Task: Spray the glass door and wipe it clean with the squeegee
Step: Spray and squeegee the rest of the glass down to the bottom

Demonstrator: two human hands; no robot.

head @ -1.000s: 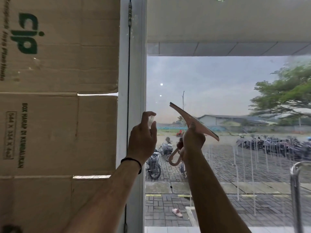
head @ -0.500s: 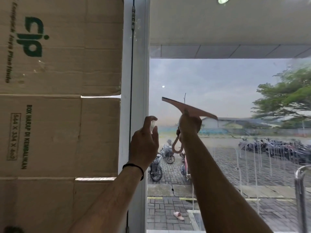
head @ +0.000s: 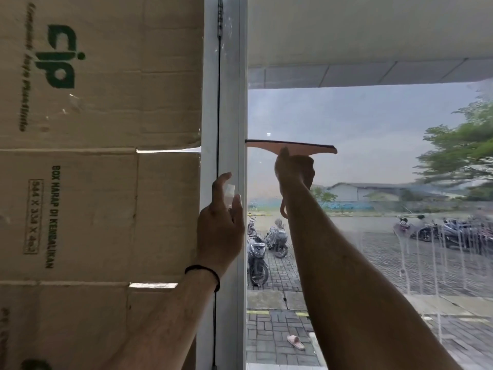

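Two hands are raised: the right hand (head: 294, 169) clasps the squeegee (head: 290, 146), blade level on the glass (head: 373, 161), left tip at the frame (head: 232, 102). The left hand (head: 220, 231) curls around a sprayer (head: 230, 192). Streaks lie right and below.

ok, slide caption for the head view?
Right hand holds squeegee level against glass door; left hand grips spray bottle.

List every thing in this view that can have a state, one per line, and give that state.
Squeegee: blade level against the glass, its left end at the frame.
Right hand: grips the squeegee.
Left hand: holds the spray bottle.
Glass door: streaked with drips at the right.
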